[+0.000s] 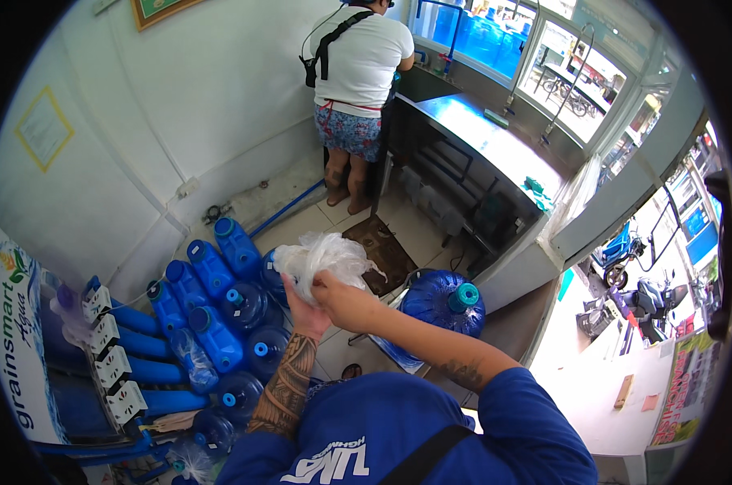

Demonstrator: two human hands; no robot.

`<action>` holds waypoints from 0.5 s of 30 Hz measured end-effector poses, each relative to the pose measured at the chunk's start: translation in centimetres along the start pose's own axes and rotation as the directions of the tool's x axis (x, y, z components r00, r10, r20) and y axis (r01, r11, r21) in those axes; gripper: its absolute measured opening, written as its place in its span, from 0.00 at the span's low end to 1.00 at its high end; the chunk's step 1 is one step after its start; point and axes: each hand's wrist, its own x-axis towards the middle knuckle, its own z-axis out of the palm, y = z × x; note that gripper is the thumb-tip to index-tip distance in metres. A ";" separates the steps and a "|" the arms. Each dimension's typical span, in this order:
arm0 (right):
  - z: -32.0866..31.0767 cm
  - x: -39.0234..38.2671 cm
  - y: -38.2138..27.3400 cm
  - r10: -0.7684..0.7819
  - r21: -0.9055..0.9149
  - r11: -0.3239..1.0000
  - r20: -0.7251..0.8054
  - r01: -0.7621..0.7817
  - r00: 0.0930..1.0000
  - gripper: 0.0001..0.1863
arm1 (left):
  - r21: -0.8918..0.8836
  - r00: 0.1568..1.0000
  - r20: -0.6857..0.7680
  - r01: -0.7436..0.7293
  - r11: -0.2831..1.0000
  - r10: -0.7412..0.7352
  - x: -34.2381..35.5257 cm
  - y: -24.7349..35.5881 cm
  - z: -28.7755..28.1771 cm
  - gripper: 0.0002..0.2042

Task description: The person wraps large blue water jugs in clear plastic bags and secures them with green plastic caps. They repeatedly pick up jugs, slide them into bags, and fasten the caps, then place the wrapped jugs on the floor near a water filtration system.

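Observation:
Near the centre of the head view I hold up a crumpled bundle of clear plastic bags (pixel 334 255). My left hand (pixel 300 303) grips it from the left and below, and my right hand (pixel 334 293) has its fingers closed on it from the right. Below and left of the bundle stand blue rectangular containers (pixel 219 339) and round water jugs (pixel 269 352). To the right of my right hand is a large round blue jug with a teal cap (pixel 443 309), wrapped in plastic.
Another person (pixel 358 65) stands facing a steel sink counter (pixel 495 141) at the back. A dark mat (pixel 382 263) lies on the tiled floor (pixel 325 210). Blue filter housings (pixel 148 372) run along the left wall. On the right, an opening shows parked two-wheelers (pixel 641 283).

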 end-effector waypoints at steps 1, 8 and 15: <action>0.0 -0.6 -0.1 -0.014 -0.153 0.988 0.067 0.024 0.998 0.13 | -0.032 1.000 -0.002 0.021 0.999 -0.021 0.3 0.3 -0.6 0.31; -1.4 -6.0 -0.6 -0.066 -0.333 0.943 -0.212 -0.008 0.975 0.26 | 0.144 0.988 -0.140 -0.040 0.989 0.060 1.9 1.8 -1.8 0.16; 3.3 -10.1 -0.4 0.575 0.877 -0.248 0.476 -0.412 0.666 0.54 | -0.282 0.998 0.060 0.036 0.959 -0.020 0.7 1.4 1.0 0.17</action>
